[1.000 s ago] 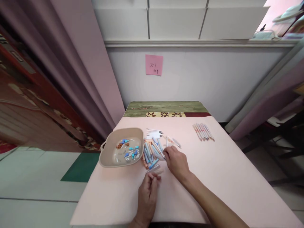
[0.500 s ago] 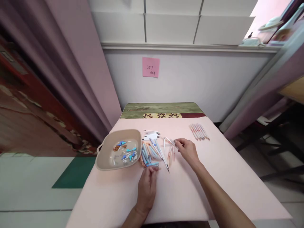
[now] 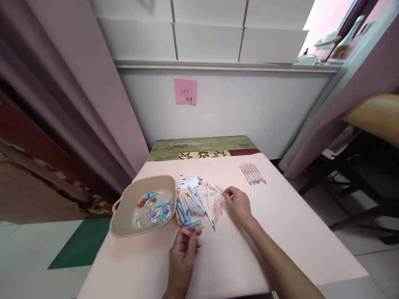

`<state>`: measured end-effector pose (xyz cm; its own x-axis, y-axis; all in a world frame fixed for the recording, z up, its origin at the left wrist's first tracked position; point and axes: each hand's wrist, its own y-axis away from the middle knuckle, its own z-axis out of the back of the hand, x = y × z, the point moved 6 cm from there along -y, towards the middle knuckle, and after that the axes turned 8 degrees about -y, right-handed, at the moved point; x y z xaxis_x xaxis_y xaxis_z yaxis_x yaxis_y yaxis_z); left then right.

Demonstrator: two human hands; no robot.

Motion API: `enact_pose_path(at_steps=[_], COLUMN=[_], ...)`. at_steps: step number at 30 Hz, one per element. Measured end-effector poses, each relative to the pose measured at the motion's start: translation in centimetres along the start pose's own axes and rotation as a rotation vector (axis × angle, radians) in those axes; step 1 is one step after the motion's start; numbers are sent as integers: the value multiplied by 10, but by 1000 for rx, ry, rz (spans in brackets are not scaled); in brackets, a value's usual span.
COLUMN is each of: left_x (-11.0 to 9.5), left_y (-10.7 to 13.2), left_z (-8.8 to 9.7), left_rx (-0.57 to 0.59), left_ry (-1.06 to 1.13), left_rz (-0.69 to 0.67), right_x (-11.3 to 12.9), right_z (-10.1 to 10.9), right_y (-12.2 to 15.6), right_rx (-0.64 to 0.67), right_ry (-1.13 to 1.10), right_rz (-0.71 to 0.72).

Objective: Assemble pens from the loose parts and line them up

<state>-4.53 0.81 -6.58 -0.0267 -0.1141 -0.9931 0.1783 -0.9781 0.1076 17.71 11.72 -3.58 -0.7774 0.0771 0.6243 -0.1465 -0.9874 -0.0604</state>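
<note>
My left hand (image 3: 183,254) rests near the table's front edge, fingers pinched on a clear pen barrel with a blue end (image 3: 192,223). Farther out, my right hand (image 3: 238,203) is closed on a thin pen part (image 3: 219,189) at the right side of a loose pile of blue, white and orange pen barrels and refills (image 3: 195,202). A beige bowl (image 3: 124,222) holding several small blue and brown caps sits left of the pile.
A row of assembled pens (image 3: 252,172) lies at the table's far right. The pink table cover (image 3: 280,232) ends close to my body. A green patterned cloth (image 3: 202,145) lies at the far edge by the wall. Chair legs (image 3: 358,199) stand right.
My right hand moved from the middle of the pile to its right side and took hold of a thin part. The view shifted right, so everything sits further left.
</note>
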Motion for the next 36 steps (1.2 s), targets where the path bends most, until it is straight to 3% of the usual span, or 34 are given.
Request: enact_pose_path(at_steps=[7,13,19,23,30,36], left_x=[3,11,11,10,-5,-19], left_y=[-1,7,4,-3,-18,-36], left_z=[-23,-26,-23,-25,-40,-55], left_rx=[94,248,270,257,289,398], left_ry=[357,402,422,498,607,644], left_rz=[187,209,230,272,255,261], right_x=[5,-2,-3,-9,-37,-52], right_z=[-15,-20,-17,-4,18,18], right_y=[-13,-10,-7,12,63,72], right_rx=[71,89,90,84,-15,-51], right_ry=[179,251,258,246,-171,-531], right_rz=[-24,-44,-39,-52,-134,-157])
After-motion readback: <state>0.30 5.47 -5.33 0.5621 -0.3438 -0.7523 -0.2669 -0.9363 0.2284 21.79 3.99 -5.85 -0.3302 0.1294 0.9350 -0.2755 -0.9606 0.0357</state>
